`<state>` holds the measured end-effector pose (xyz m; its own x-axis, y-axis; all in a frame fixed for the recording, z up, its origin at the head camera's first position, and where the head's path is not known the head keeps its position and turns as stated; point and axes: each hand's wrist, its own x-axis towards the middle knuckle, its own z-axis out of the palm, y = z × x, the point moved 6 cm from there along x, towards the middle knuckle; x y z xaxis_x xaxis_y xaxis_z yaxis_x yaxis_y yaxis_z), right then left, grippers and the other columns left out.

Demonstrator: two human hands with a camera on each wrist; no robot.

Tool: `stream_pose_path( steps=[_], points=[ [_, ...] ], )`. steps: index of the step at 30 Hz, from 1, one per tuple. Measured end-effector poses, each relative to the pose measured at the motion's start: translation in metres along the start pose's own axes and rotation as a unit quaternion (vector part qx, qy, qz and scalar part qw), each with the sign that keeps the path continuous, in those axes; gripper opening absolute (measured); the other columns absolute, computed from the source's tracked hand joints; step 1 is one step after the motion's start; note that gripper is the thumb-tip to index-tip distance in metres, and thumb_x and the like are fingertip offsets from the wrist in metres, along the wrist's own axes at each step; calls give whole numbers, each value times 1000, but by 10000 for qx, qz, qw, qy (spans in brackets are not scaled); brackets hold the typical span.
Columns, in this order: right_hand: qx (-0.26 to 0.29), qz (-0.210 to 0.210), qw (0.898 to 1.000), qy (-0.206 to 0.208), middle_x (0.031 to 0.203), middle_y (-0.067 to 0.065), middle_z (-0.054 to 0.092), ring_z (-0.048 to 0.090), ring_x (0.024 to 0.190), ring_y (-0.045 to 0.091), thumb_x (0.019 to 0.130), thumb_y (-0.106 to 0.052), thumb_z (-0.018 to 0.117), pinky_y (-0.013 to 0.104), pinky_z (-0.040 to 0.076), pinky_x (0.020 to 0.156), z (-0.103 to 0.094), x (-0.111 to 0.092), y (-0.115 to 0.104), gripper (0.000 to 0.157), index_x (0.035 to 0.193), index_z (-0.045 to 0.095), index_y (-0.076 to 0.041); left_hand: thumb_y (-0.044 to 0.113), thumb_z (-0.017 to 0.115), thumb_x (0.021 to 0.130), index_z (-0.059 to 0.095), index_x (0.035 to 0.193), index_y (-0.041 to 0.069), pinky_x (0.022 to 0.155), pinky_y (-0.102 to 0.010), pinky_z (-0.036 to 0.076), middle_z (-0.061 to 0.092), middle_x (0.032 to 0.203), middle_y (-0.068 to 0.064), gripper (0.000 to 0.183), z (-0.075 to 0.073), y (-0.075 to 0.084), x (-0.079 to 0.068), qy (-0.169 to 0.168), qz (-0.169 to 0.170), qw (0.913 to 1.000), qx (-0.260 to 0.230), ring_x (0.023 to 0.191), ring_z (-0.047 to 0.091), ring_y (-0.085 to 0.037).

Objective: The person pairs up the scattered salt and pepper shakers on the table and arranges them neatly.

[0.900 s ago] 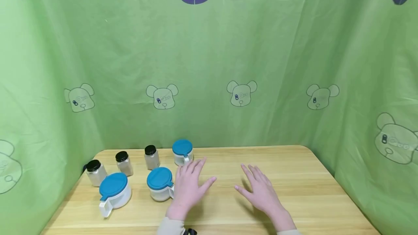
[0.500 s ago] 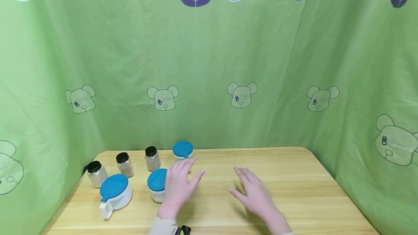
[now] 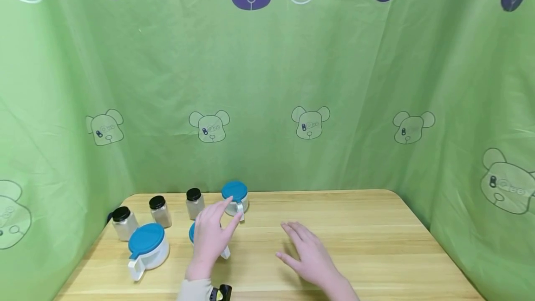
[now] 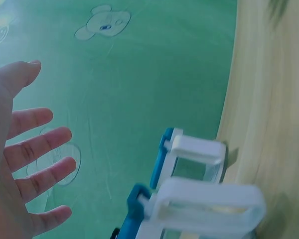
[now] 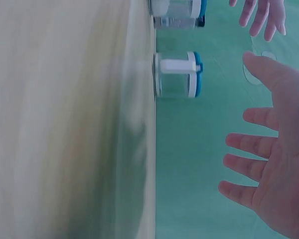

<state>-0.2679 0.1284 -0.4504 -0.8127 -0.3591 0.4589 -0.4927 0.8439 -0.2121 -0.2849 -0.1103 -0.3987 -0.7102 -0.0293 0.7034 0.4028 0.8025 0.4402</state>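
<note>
My left hand point(image 3: 211, 233) hovers with spread fingers over the middle blue-lidded seasoning jar point(image 3: 192, 232), hiding most of it. The white handle point(image 4: 209, 201) of that jar shows in the left wrist view, apart from the palm. Behind it stands another blue-lidded jar point(image 3: 235, 192), its handle toward me. A third blue-lidded jar point(image 3: 146, 239) sits at the left front, handle toward the near left. Over the wooden table, my right hand point(image 3: 309, 254) is held with its fingers extended, holding nothing. In the right wrist view its fingers are apart, well away from a handled jar point(image 5: 177, 74).
Three small jars with black lids stand at the back left: a left one point(image 3: 124, 224), a middle one point(image 3: 160, 211) and a right one point(image 3: 195, 203). A green printed curtain point(image 3: 267, 152) encloses the wooden table point(image 3: 376, 226) at the back and sides.
My left hand has moved left, from beside the middle blue-lidded jar to over it, uncovering the back jar's handle. My right hand has drifted left and slightly nearer. The jars stay in place.
</note>
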Motion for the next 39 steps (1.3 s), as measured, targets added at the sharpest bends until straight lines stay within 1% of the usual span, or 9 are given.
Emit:
stream_pose_path(
  steps=[5,8,12,19,23,26,30,34,39],
  points=[
    [38,-172,9998,10,139,11,56,53,128,32,86,-53,65,54,44,106,3,0,-9,72,142,48,-12,40,73,86,65,127,18,97,-54,47,70,120,-6,47,-7,-11,1,76,-120,9999,-82,111,62,-30],
    [105,-172,9998,-68,140,10,55,53,128,32,86,-53,66,54,44,106,6,0,-13,73,143,47,-13,38,73,86,65,126,16,97,-55,47,70,121,-7,47,-11,-16,1,103,-196,9997,-126,113,62,-31],
    [114,-165,9996,-189,141,9,54,52,129,31,85,-52,67,54,44,106,11,0,-17,73,144,46,-14,37,74,85,66,125,14,96,-56,48,69,121,-10,47,-15,-19,4,144,-225,9996,-105,114,61,-34],
    [260,-414,9982,-340,143,10,53,51,130,31,85,-53,67,54,45,106,20,5,-31,75,145,45,-13,37,73,86,66,125,12,99,-54,47,69,121,-13,46,-20,-31,7,153,-270,9995,18,114,62,-35],
    [326,-437,9972,-521,144,11,51,50,132,31,86,-54,65,54,44,107,24,8,-37,76,146,43,-13,37,72,87,65,125,13,99,-53,48,68,123,-12,46,-22,-39,8,100,-316,9994,80,114,61,-34],
    [353,-426,9964,-644,145,9,50,49,133,31,87,-56,62,53,43,108,27,11,-41,76,147,42,-13,37,72,88,65,126,15,99,-53,48,67,125,-10,45,-25,-46,9,73,-419,9991,88,115,61,-33],
    [379,-419,9956,-749,146,7,49,48,134,29,89,-65,53,51,43,109,31,17,-46,78,148,40,-15,38,69,89,64,128,15,100,-55,46,66,127,-9,45,-29,-54,13,4,-500,9987,133,117,59,-34],
    [456,-405,9948,-813,147,6,48,47,135,28,89,-71,45,50,42,110,33,25,-52,81,149,38,-17,43,66,91,62,130,17,101,-56,43,65,129,-9,47,-29,-62,17,-154,-489,9984,232,119,58,-35],
    [566,-386,9942,-832,148,6,48,47,135,29,89,-71,46,51,42,109,36,35,-57,82,149,38,-16,44,67,90,62,130,16,102,-59,42,66,128,-10,49,-27,-71,20,-234,-442,9981,346,119,58,-35]
  ],
)
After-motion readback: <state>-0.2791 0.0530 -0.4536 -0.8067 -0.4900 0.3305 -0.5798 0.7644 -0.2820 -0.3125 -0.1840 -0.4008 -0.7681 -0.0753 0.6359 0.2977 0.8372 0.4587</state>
